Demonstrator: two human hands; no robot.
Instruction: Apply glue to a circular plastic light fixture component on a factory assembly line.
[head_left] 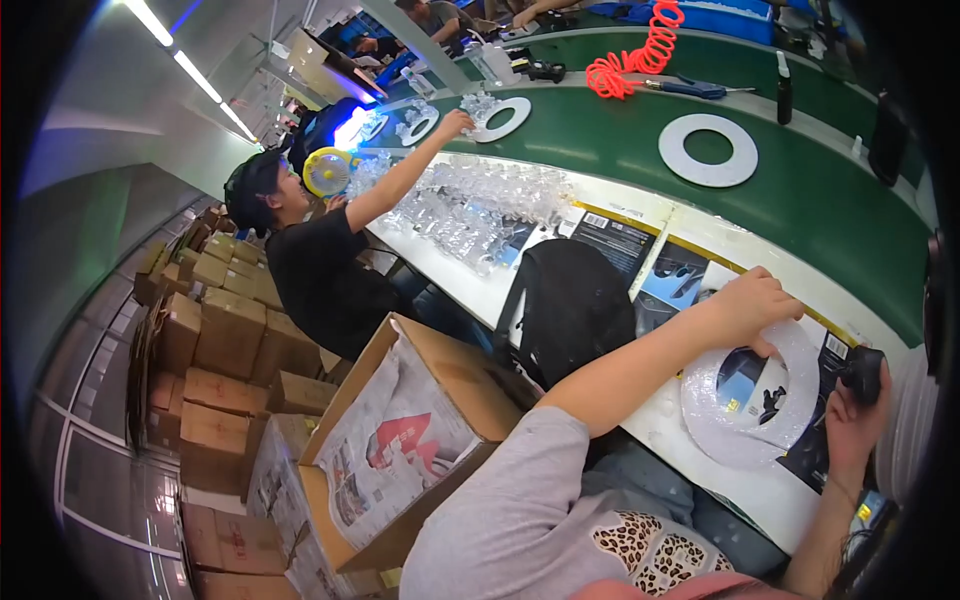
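My left hand [752, 308] grips the upper edge of a white ring [702, 402], with the thumb on its face and the fingers over the rim. The ring looks like foam or wrapped plastic and lies over the white bench near me. Through its hole, part of a printed sheet and small black shapes show. To the right of the ring, my right hand [850, 430] is closed around a small black part [862, 374]. Its exact kind cannot be made out.
Beyond the bench runs a green conveyor belt [600, 130] carrying another white ring [672, 150]. A coworker [320, 270] reaches over it at left. Clear plastic pieces [470, 205], a black bag [575, 310] and an open carton [480, 385] stand nearby. An orange coiled hose [640, 60] hangs above.
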